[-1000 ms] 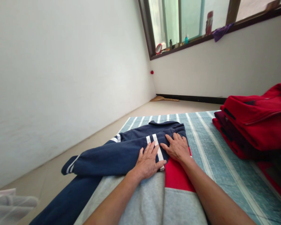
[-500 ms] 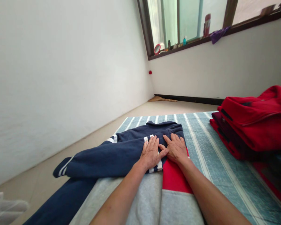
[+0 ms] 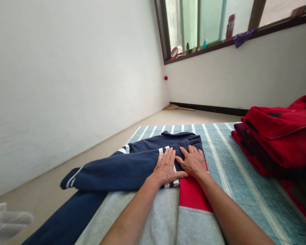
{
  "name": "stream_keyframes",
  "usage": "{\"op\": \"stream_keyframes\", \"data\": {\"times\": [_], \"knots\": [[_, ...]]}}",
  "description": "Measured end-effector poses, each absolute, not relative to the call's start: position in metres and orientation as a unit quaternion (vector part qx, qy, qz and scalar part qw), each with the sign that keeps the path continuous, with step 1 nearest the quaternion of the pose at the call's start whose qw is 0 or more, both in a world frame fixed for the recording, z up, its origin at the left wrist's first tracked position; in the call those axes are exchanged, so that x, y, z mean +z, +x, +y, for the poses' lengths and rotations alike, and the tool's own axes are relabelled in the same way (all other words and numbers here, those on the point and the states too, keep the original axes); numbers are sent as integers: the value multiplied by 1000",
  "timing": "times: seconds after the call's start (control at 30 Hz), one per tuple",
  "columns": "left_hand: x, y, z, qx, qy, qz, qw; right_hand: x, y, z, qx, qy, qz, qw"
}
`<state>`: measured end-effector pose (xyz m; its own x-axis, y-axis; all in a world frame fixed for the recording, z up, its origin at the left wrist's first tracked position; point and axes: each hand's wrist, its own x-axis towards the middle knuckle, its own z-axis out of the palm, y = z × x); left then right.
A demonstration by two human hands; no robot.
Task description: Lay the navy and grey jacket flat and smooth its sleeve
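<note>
By the pale wall, a blue, red and grey top lies on the striped sheet under a left hand and a right hand, both spread flat, gripping nothing, and uneven pressing could let the sleeve jutting past the left edge drag the fold crooked.

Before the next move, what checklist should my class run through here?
1. Left hand flat on navy, white-striped cloth sleeve: ok.
2. Right hand flat on navy, red and grey fabric garment: ok.
3. Left thumb clear of right hand: cannot tell.
4. Sleeve wholly over the garment's grey section: not ok, cuff extends past it.
5. Stack of folded, mostly red cloth garments apart from both hands: ok.
</note>
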<state>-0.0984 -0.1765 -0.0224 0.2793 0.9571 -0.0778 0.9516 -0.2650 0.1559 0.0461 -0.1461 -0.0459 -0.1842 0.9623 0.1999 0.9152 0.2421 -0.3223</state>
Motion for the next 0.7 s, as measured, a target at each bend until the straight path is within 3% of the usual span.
{"op": "stream_keyframes", "data": {"times": [0.7], "knots": [[-15, -96, -172, 9, 800, 590, 110, -44, 47, -146, 58, -623, -765, 153]]}}
